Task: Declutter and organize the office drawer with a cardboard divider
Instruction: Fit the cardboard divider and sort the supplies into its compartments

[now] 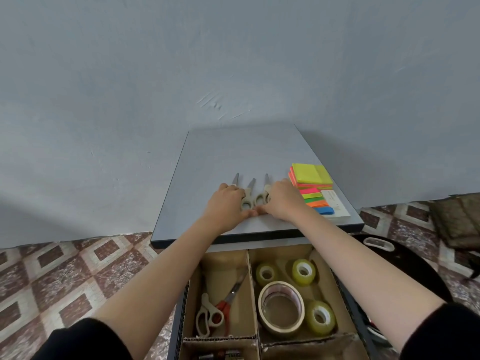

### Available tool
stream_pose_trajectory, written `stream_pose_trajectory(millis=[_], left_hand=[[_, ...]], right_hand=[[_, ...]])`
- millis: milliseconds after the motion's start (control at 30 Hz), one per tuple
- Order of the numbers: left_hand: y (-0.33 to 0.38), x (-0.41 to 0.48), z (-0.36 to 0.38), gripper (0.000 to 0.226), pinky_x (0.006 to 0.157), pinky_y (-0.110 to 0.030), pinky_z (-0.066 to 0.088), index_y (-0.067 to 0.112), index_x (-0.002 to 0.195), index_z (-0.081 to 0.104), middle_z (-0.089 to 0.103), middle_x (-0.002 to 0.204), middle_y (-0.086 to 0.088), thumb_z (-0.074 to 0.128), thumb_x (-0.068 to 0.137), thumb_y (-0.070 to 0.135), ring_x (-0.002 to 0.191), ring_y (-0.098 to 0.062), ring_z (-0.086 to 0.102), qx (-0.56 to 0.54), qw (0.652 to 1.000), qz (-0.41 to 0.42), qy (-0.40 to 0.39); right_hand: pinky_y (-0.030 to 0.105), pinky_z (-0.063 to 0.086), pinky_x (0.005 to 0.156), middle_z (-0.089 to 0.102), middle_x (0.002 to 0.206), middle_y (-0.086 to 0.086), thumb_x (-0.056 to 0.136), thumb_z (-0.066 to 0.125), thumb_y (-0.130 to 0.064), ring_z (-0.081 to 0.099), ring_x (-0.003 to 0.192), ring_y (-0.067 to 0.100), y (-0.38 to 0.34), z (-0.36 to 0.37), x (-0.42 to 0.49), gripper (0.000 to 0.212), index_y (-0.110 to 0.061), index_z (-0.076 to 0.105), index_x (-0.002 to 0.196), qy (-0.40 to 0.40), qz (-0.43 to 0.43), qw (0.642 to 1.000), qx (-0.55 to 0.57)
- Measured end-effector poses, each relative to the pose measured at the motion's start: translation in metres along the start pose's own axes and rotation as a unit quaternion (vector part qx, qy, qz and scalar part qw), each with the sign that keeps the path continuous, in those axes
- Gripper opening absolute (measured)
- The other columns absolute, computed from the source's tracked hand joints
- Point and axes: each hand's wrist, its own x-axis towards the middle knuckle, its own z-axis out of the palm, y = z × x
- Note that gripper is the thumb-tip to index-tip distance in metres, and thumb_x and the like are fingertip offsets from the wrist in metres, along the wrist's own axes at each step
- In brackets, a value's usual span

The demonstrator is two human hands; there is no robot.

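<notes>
left hand (228, 203) fingers curled over three grey-handled steel scissors (250, 189) | right hand (281, 201) fingers likewise curled over them | all on flat grey tabletop (233, 157)

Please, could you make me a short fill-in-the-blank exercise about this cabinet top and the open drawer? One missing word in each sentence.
1. The left hand and the right hand together hold ___ pairs of grey scissors on the cabinet top.
2. The right compartment of the cardboard divider holds ___ rolls of tape.
3. The sticky notes lie to the ___ of the grey scissors.

Missing words: three; four; right.
</notes>
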Motion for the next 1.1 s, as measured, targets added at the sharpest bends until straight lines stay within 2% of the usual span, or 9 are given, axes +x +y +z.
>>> stream_pose_trajectory(millis=[167,300,433,533,633,733,833,967,1100], left_hand=[[0.001,-0.001,-0.008,0.050,0.078,-0.027,0.035,0.007,0.113,0.051,0.059,0.112,-0.010,0.059,0.086,0.048,0.102,-0.024,0.046,0.020,1.000,-0.012,-0.009],[0.009,-0.014,-0.018,0.059,0.095,-0.028,0.031,0.002,0.136,0.034,0.050,0.132,-0.013,0.053,0.093,0.037,0.117,-0.027,0.044,0.017,1.000,-0.021,0.013],[0.009,-0.038,-0.034,0.063,0.100,-0.029,0.030,0.004,0.140,0.028,0.045,0.138,-0.011,0.055,0.092,0.034,0.122,-0.028,0.043,-0.023,0.998,-0.028,0.045],[0.005,-0.058,-0.043,0.068,0.098,-0.031,0.035,0.005,0.140,0.030,0.045,0.138,-0.010,0.062,0.088,0.034,0.120,-0.029,0.046,-0.079,0.995,-0.035,0.058],[0.002,-0.084,-0.046,0.074,0.096,-0.030,0.038,0.007,0.139,0.030,0.050,0.134,-0.011,0.069,0.082,0.035,0.120,-0.026,0.049,-0.138,0.986,-0.054,0.073],[0.003,-0.113,-0.045,0.075,0.095,-0.028,0.040,0.008,0.138,0.032,0.051,0.134,-0.010,0.071,0.080,0.035,0.120,-0.024,0.051,-0.176,0.980,-0.057,0.080],[0.003,-0.144,-0.040,0.075,0.092,-0.022,0.039,0.009,0.138,0.033,0.052,0.133,-0.008,0.072,0.079,0.035,0.118,-0.021,0.052,-0.189,0.978,-0.055,0.070],[-0.003,-0.180,-0.028,0.072,0.087,-0.014,0.038,0.013,0.135,0.040,0.054,0.131,-0.002,0.073,0.077,0.036,0.116,-0.014,0.054,-0.162,0.985,-0.040,0.033],[-0.012,-0.199,-0.010,0.065,0.077,-0.004,0.037,0.019,0.132,0.044,0.056,0.125,0.005,0.073,0.077,0.037,0.104,-0.003,0.052,-0.138,0.990,-0.020,-0.033]], right_hand=[[0.024,0.028,0.050,0.051,0.088,0.006,0.070,0.069,-0.061,0.050,0.080,0.020,-0.008,-0.007,-0.009,0.064,-0.005,0.057,0.098,-0.014,-0.001,1.000,-0.005],[0.024,0.035,0.060,0.051,0.089,0.001,0.076,0.067,-0.054,0.048,0.082,0.017,-0.017,-0.011,-0.020,0.054,-0.009,0.056,0.104,-0.032,-0.005,0.999,-0.035],[0.022,0.036,0.058,0.051,0.089,0.003,0.076,0.068,-0.044,0.050,0.083,0.017,-0.015,-0.014,-0.039,0.046,-0.009,0.054,0.102,-0.050,-0.010,0.999,-0.004],[0.020,0.031,0.051,0.046,0.072,-0.001,0.077,0.068,-0.041,0.048,0.071,0.013,-0.010,-0.017,-0.056,0.035,-0.012,0.050,0.081,-0.045,0.002,0.999,0.024],[0.021,0.028,0.047,0.041,0.061,-0.002,0.073,0.070,-0.037,0.040,0.056,0.010,-0.006,-0.021,-0.074,0.035,-0.013,0.046,0.064,-0.020,0.004,0.997,0.073],[0.023,0.033,0.050,0.045,0.066,0.000,0.073,0.072,-0.036,0.044,0.058,0.012,-0.003,-0.024,-0.096,0.033,-0.012,0.049,0.072,-0.011,-0.013,0.992,0.128],[0.027,0.046,0.059,0.059,0.082,0.000,0.075,0.073,-0.033,0.057,0.071,0.017,0.000,-0.024,-0.122,0.032,-0.013,0.058,0.094,-0.032,-0.042,0.980,0.192],[0.024,0.045,0.073,0.062,0.094,-0.001,0.074,0.076,-0.024,0.058,0.090,0.016,0.008,-0.025,-0.159,0.037,-0.015,0.062,0.108,-0.058,-0.085,0.972,0.213],[0.022,0.044,0.079,0.063,0.101,-0.003,0.073,0.077,-0.027,0.058,0.092,0.010,0.021,-0.009,-0.175,0.046,-0.016,0.063,0.115,-0.111,-0.087,0.970,0.196]])
